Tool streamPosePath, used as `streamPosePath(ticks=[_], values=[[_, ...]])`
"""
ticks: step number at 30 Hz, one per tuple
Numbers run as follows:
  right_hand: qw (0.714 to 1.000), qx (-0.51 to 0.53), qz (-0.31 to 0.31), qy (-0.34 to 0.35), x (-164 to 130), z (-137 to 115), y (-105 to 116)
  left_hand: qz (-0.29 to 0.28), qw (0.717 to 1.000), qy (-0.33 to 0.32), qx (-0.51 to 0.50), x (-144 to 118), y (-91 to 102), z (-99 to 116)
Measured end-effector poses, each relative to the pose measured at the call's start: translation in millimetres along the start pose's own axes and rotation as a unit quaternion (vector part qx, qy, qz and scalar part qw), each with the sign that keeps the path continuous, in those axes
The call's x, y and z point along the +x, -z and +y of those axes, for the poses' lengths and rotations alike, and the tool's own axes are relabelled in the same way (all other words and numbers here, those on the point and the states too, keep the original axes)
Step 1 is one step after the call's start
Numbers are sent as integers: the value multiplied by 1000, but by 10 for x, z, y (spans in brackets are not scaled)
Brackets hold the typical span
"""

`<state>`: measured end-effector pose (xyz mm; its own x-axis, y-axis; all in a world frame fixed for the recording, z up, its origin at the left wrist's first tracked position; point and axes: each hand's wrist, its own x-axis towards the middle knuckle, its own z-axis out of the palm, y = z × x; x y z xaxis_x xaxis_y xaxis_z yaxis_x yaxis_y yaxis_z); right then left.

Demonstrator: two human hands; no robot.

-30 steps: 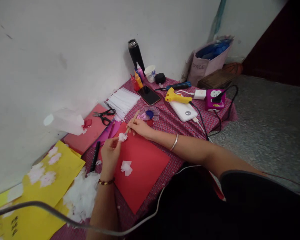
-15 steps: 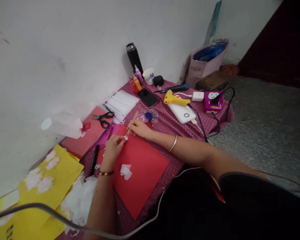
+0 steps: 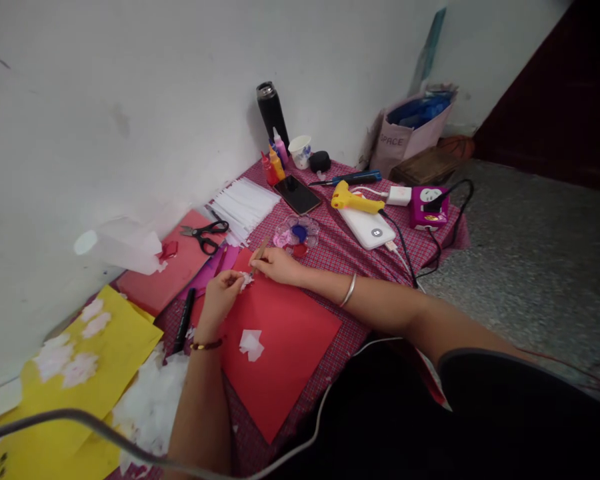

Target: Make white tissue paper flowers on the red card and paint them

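My left hand (image 3: 223,293) pinches a small crumpled white-and-pink paper piece (image 3: 247,280) above the upper part of a red paper sheet (image 3: 285,333). In my right hand (image 3: 279,267) is a flat wooden stick (image 3: 263,247), its lower end at the crumpled piece. Whether the tip touches it is too small to tell. A loose white paper scrap (image 3: 251,345) lies on the red sheet. Just beyond my right hand stands a clear flower-shaped palette (image 3: 310,230) with blue, pink and red paint.
Yellow sheets (image 3: 105,347) with pale paper blossoms lie left, beside white tissue (image 3: 153,407) and a black marker (image 3: 185,321). Scissors (image 3: 207,233), white sticks (image 3: 245,203), a phone (image 3: 298,195), paint bottles (image 3: 275,165), and a yellow glue gun (image 3: 357,199) sit farther back. A cable (image 3: 105,433) crosses the foreground.
The stick has tilted and shifted slightly left with my right hand. More of the crumpled piece shows beside my left fingertips. The view has shifted a little.
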<state>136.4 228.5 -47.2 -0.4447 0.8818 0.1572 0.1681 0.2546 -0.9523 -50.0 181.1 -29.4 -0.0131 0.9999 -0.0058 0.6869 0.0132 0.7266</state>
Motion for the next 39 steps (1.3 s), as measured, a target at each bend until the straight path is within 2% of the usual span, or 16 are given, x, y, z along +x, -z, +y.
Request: streamPosePath(ticks=[4,8,11,14,17,20,21,24,26,29,32,36,39], values=[[999,-35,-16,28,-26,1,-7,-1,1000,9,-6,9,2,-4],[999,-11,-9,42,-30,52,-49,3,1000,7,-4,-10,0,41],[996,85,33,-6,9,78,-57,3,1000,1,-4,-30,-21,88],[972,198,99,-83,54,59,-25,13,1000,-9,0,-59,43,138],[959,239,100,-115,47,-7,8,79,997,-4,16,-180,353,204],[957,255,75,-115,-16,-77,2,207,977,19,49,-472,885,271],[958,257,67,-111,-39,-94,-8,226,972,29,60,-600,1065,283],[959,261,42,-100,-91,-115,-52,230,967,77,80,-1012,1459,247],[959,267,22,-93,-114,-110,-83,202,967,113,102,-1265,1540,148],[960,268,-5,-83,-140,-86,-117,131,972,118,158,-1559,1414,-55],[962,262,-8,-75,-154,-58,-129,67,975,60,203,-1730,1135,-223],[963,260,-5,-78,-159,-49,-126,57,967,-12,248,-1809,833,-369],[963,258,-4,-81,-162,-61,-124,67,963,-2,260,-1814,741,-462]])
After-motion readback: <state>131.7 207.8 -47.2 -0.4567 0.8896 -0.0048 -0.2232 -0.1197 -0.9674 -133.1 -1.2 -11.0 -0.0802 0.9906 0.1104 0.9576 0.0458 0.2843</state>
